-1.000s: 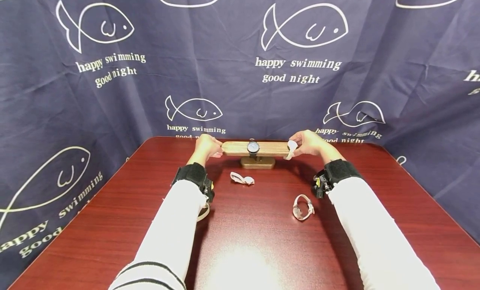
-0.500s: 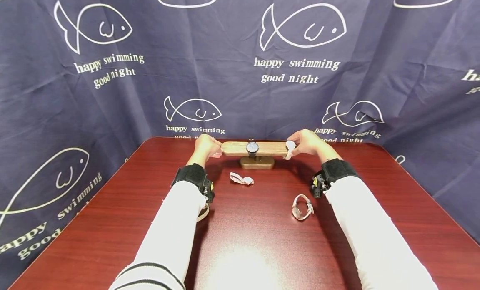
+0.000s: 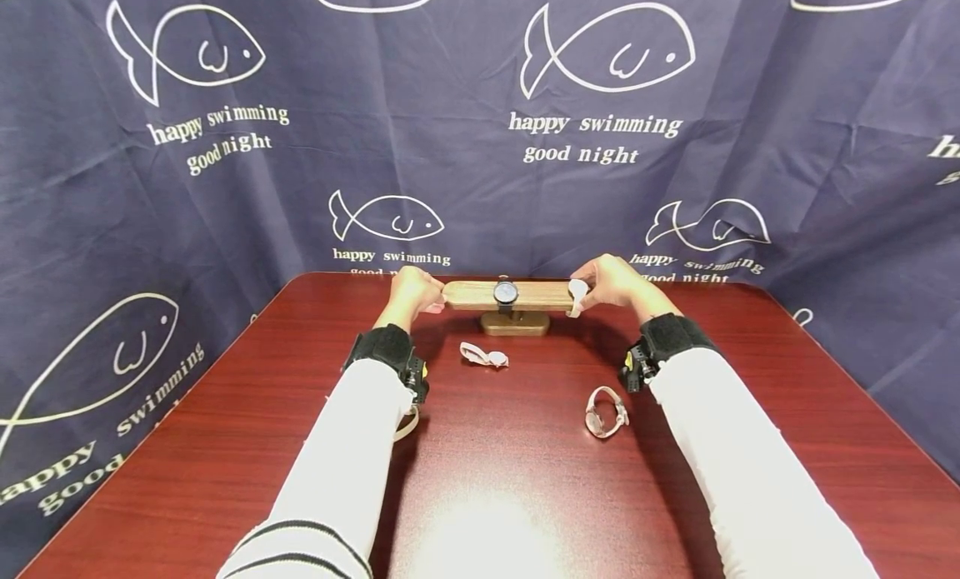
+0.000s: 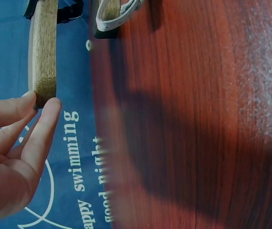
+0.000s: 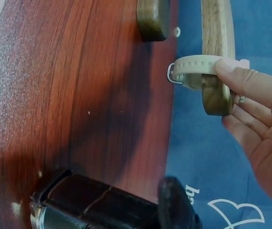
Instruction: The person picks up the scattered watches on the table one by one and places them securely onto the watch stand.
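A wooden watch stand (image 3: 468, 296) stands at the table's far edge, its bar level above a small base (image 3: 515, 324). A dark-strapped watch (image 3: 506, 293) sits round the middle of the bar. My left hand (image 3: 416, 293) pinches the bar's left end between thumb and fingers, as the left wrist view shows. At the other end, my right hand (image 3: 611, 283) holds a white watch (image 3: 577, 291). Its buckled strap (image 5: 191, 66) loops round the bar (image 5: 215, 26), with my thumb pressed on the strap and fingers behind. The watch's face is hidden in the right wrist view.
A white-strapped watch (image 3: 483, 356) lies before the base. Another pale-strapped watch (image 3: 606, 413) is at the right. Under my left forearm shows part of a pale strap (image 3: 407, 424). A dark brown strap-like thing (image 5: 98, 198) crosses the right wrist view's bottom. A printed curtain (image 3: 480, 104) hangs behind.
My right hand has shifted slightly left, sliding the white watch a little inward along the bar. The left hand stays at the bar's left end.
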The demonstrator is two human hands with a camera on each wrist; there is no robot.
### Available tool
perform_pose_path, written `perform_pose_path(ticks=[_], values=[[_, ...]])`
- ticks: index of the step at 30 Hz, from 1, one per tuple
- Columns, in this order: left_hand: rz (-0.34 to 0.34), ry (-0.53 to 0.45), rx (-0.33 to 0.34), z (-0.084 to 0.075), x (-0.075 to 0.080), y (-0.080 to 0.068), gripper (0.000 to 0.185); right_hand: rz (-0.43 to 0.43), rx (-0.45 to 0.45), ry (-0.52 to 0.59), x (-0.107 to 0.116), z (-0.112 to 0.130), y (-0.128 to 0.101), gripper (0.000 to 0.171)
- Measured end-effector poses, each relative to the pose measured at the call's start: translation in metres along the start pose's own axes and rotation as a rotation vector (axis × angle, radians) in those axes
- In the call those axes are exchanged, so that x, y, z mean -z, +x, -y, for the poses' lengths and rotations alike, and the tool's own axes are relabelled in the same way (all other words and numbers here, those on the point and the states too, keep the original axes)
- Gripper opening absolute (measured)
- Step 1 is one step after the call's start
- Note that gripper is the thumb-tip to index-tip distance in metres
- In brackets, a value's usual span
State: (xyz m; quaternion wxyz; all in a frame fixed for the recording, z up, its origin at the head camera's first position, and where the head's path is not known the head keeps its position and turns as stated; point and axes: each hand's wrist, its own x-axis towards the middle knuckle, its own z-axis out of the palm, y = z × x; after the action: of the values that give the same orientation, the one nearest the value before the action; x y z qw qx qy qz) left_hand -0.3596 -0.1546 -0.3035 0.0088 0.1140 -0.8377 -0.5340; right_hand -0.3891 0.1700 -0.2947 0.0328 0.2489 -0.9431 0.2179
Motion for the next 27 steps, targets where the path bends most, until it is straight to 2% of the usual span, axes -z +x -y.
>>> perform_pose_path(ticks=[6,11,16,27], values=[[0.000,-0.044,0.007,0.002,-0.001,0.001,0.030,-0.015,0.026,-0.011,-0.002,0.006,0.002,0.055],[-0.006,-0.055,0.009,0.002,-0.001,0.003,0.030,-0.024,0.046,-0.067,-0.003,0.012,0.004,0.053],[-0.008,-0.036,0.022,0.002,-0.001,0.002,0.031,-0.028,0.077,-0.140,-0.005,0.018,0.007,0.054],[-0.007,0.036,0.000,0.001,0.001,0.000,0.030,-0.031,0.079,-0.192,-0.010,0.027,0.012,0.054]])
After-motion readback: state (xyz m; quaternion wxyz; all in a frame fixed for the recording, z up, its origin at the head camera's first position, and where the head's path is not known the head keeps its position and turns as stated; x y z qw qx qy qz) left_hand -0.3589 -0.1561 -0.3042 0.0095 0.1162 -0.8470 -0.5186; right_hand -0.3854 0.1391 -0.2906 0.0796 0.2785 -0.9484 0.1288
